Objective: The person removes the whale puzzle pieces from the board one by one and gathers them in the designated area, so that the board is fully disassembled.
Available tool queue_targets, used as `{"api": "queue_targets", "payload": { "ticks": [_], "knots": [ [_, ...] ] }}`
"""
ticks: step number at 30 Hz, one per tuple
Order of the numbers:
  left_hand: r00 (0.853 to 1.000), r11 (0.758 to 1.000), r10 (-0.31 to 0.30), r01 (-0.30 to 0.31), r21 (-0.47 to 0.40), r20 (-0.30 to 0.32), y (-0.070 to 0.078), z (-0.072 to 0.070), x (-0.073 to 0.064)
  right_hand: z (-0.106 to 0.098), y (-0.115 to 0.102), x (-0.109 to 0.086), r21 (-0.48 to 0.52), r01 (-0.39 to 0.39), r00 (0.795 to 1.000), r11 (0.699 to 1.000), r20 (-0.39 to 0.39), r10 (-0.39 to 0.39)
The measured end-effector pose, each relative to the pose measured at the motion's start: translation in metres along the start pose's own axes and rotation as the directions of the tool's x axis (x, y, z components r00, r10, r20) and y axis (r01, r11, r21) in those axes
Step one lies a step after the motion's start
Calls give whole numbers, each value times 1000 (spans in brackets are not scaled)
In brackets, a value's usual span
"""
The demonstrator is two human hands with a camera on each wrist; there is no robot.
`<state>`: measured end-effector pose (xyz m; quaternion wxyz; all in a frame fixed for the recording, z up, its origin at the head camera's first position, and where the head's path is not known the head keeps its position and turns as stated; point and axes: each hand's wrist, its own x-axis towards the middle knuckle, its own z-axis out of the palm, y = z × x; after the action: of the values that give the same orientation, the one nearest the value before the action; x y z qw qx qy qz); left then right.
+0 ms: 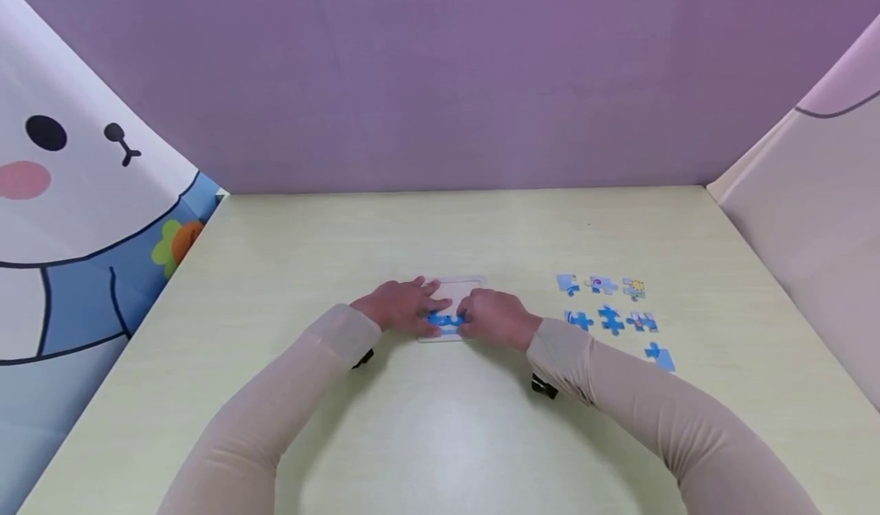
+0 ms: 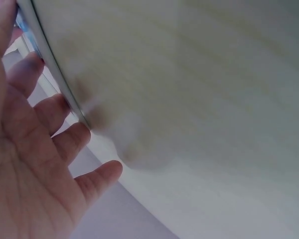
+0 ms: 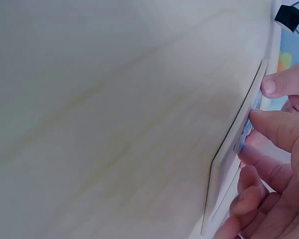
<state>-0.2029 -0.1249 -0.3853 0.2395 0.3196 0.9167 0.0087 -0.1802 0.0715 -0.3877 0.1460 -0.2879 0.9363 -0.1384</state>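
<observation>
A small pale puzzle tray [image 1: 448, 289] lies on the table with blue jigsaw pieces [image 1: 447, 322] along its near side. My left hand [image 1: 404, 306] rests over the tray's left part with its fingers spread. In the left wrist view, the left hand's fingertips [image 2: 80, 133] lie along the tray edge [image 2: 54, 69]. At the tray's right side my right hand [image 1: 496, 318] pinches a blue puzzle piece [image 3: 245, 132] between thumb and forefinger, low over the tray. The other fingers of that hand are curled, and the hands partly cover the pieces.
Several loose jigsaw pieces [image 1: 610, 319] lie in rough rows to the right of the tray, near the right forearm. One piece [image 1: 660, 357] sits closer to the sleeve. A purple cloth wall [image 1: 440, 79] stands behind the table [image 1: 330, 240].
</observation>
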Motion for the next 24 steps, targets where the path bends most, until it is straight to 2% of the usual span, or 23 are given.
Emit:
{"api": "queue_targets", "payload": {
  "ticks": [3, 12, 19, 24],
  "knots": [
    [1000, 1000, 5, -5, 16, -6, 0, 0, 0, 0, 0, 2, 41, -41, 999, 998, 15, 40],
    [1000, 999, 22, -22, 32, 2, -1, -2, -1, -2, 0, 7, 128, -88, 996, 988, 42, 83],
    [1000, 1000, 5, -5, 4, 10, -1, -2, 0, -3, 0, 10, 168, -103, 993, 980, 71, 92],
    [1000, 1000, -9, 9, -2, 24, -2, -2, 1, -4, 1, 9, 205, -80, 997, 976, 34, 75]
  ]
}}
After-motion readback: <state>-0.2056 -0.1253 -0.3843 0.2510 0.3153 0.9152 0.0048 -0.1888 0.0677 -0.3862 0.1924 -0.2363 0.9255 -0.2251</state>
